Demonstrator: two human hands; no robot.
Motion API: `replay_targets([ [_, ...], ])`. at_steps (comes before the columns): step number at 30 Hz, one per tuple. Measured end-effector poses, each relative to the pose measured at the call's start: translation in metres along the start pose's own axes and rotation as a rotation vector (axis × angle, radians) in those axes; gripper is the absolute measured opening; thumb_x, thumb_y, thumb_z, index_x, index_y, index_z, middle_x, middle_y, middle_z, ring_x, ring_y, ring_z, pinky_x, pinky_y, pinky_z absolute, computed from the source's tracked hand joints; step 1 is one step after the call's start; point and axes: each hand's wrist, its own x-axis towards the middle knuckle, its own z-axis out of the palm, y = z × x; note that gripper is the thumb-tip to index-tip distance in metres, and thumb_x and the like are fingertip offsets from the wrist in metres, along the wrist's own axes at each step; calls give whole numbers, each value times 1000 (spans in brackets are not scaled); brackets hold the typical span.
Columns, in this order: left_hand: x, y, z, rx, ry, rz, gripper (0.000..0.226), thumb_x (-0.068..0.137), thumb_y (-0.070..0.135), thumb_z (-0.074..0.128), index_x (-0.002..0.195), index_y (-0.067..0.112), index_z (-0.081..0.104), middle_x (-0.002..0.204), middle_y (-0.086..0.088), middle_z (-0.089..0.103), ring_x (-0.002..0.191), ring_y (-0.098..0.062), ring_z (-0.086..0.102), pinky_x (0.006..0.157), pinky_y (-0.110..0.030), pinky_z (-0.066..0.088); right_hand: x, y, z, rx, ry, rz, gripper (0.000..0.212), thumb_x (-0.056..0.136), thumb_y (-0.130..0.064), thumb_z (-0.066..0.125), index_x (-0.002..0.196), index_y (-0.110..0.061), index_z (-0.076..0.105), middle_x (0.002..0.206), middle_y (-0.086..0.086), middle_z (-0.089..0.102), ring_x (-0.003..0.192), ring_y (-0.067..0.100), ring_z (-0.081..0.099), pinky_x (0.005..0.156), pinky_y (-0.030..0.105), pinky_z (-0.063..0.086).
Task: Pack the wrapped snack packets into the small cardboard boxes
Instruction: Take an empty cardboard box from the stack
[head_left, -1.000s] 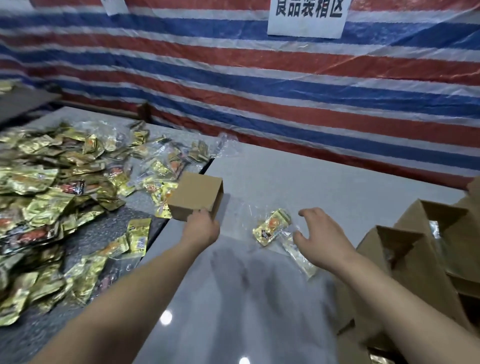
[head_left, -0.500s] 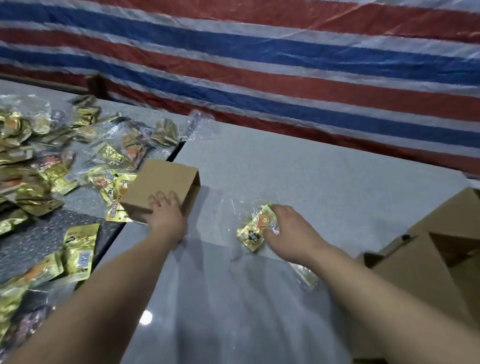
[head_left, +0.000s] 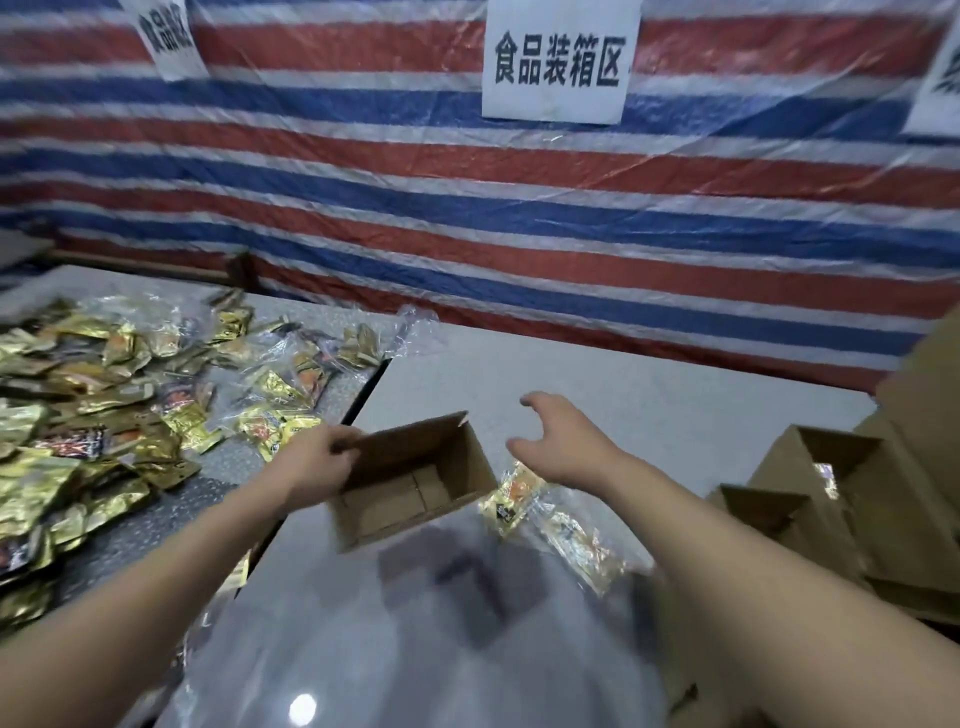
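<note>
Left hand (head_left: 317, 462) grips the left wall of an open-topped small cardboard box (head_left: 415, 480), held tilted at the left edge of the grey tabletop (head_left: 649, 410). Right hand (head_left: 563, 441) hovers with fingers spread, holding nothing, above a gold snack packet (head_left: 511, 499) lying just right of the box. A heap of packets (head_left: 104, 415) covers the adjoining surface to the left; further boxes (head_left: 831, 493) crowd the right edge.

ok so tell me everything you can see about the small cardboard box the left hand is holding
The small cardboard box is plain brown corrugated card, rectangular, with its top open and tipped toward the camera. Its inside looks empty: only the folded bottom flaps and their seams show. It sits at the left edge of the grey table, just right of the gap between tables. The left hand grips its left wall near the far corner. The open right hand hovers beside it without touching. A snack packet lies close by its right wall.
</note>
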Motion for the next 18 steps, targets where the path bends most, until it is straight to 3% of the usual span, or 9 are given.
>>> replay_targets([
  [2,-36,31,-13,-49,-90,72,20,99,22,54,105,39,64,101,15,64,96,-9,60,85,-33,54,-19,-13,-17,3,-1,-55,72,90,-31,65,152,-25,29,158,2,30,141,24,37,103,29,37],
  [5,-87,73,-18,-137,-187,147,18,100,26,54,104,38,66,100,16,66,93,-5,63,64,-18,54,-51,-20,-33,-24,-88,-61,59,88,-21,64,143,-28,44,142,-1,47,124,24,53,83,22,45],
  [7,-114,97,-16,-183,-217,178,18,101,27,53,108,33,68,99,12,68,92,-8,64,56,-13,52,-75,-15,-40,-53,-90,-63,21,89,-17,61,108,-27,63,109,-4,64,99,20,62,67,20,46],
  [8,-126,107,-13,-184,-225,184,18,101,27,53,109,31,68,99,11,68,90,-9,65,56,-14,52,-87,-11,-43,-78,-76,-73,11,89,-16,60,90,-27,63,93,-5,64,88,18,63,60,20,44],
  [9,-138,114,-9,-177,-234,183,18,102,27,52,110,28,69,98,10,68,89,-11,64,56,-14,52,-99,-5,-44,-102,-67,-81,15,89,-16,59,80,-27,60,84,-4,62,81,17,62,56,21,41],
  [13,-172,125,18,-139,-264,163,23,101,33,53,109,20,71,104,-2,69,90,-19,65,56,-17,53,-138,19,-37,-151,-83,-66,9,85,-20,60,79,-25,65,79,-4,64,76,12,61,56,22,45],
  [15,-182,120,38,-72,-230,159,26,100,36,54,108,19,72,105,-4,69,85,-15,63,53,-13,50,-149,34,-22,-195,-103,-40,8,82,-20,59,78,-23,65,79,-3,62,75,12,59,53,23,40],
  [18,-190,101,74,-14,-232,156,30,100,34,54,110,12,71,105,-5,68,95,-20,62,76,-25,51,-162,58,15,-188,-157,27,8,80,-15,57,76,-18,63,80,1,61,72,15,58,51,24,37],
])
